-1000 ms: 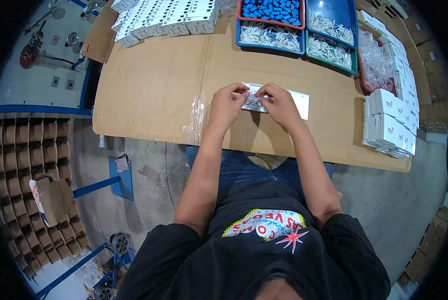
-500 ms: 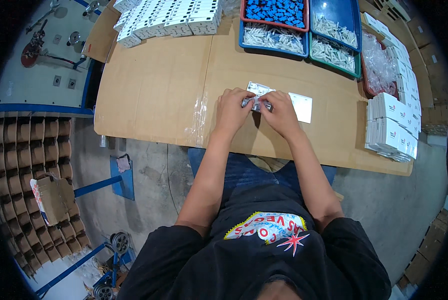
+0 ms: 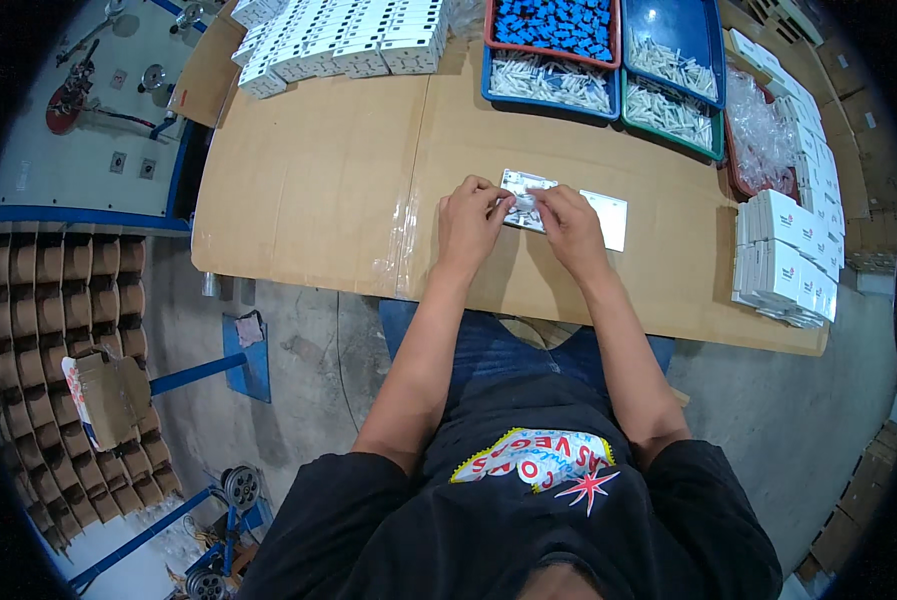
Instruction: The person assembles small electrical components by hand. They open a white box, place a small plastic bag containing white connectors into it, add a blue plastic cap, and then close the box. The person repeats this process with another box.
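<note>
Cardboard (image 3: 308,180), glossy-taped; left hand (image 3: 471,222), right hand (image 3: 573,230) at flat rectangular piece (image 3: 526,217).

passage over left cardboard (image 3: 308,180), trays (image 3: 553,110) blocking ahead

Grey floor (image 3: 748,400); cardboard-covered table (image 3: 308,180); pale, blue-edged worktop (image 3: 73,175) left

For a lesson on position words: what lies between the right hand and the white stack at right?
In the head view: a white panel beside the right hand, then bare cardboard up to the white stack.
</note>
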The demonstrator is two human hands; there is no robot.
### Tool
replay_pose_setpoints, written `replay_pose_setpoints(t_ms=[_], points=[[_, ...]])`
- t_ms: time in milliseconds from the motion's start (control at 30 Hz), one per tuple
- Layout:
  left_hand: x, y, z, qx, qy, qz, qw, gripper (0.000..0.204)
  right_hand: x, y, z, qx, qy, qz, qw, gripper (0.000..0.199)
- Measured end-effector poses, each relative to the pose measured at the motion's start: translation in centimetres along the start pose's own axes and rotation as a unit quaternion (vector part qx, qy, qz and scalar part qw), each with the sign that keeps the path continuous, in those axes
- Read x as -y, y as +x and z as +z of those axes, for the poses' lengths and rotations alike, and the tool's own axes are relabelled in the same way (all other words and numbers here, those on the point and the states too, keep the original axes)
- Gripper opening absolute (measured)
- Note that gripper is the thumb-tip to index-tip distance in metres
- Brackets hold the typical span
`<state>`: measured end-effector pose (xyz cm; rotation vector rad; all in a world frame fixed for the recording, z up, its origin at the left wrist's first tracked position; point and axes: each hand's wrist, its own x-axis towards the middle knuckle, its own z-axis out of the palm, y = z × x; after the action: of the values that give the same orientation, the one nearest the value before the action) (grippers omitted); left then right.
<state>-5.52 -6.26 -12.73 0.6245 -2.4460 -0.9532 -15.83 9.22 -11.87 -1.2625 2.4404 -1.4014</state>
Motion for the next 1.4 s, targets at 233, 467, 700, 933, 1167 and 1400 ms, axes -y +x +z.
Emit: replay_pose_setpoints(t_ms=[233,467,700,933,1167,1400], points=[[-0.7,-0.6,0.6,-0.016,0.042,0.006,0.999,0.018,-0.7,-0.3,-1.1,0.019,-0.112,-0.05,0.992,0.01],[-1.2,-1.0,1.5,-0.018,0.054,0.017,0.998,0.02,-1.4,-0.8,-1.0,-0.004,-0.183,-0.012,0.983,0.01],[-1.3,-1.1,1.8,-0.003,0.059,0.006,0.998,0.022,-2.2,-0.3,-1.8,0.038,-0.178,0.011,0.983,0.013],[-1.9,-0.4,1.1,0.062,0.07,-0.003,0.996,0.022,-2.2,0.5,-2.9,0.06,-0.117,0.021,0.991,0.011],[-2.0,-1.3,2.2,0.001,0.086,0.043,0.995,0.021,-3.0,0.6,-2.9,0.049,-0.05,0.02,0.997,0.013],[-1.7,-1.0,1.8,0.061,0.057,0.015,0.996,0.019,-2.9,1.5,-4.2,0.103,-0.033,0.059,0.992,0.017]])
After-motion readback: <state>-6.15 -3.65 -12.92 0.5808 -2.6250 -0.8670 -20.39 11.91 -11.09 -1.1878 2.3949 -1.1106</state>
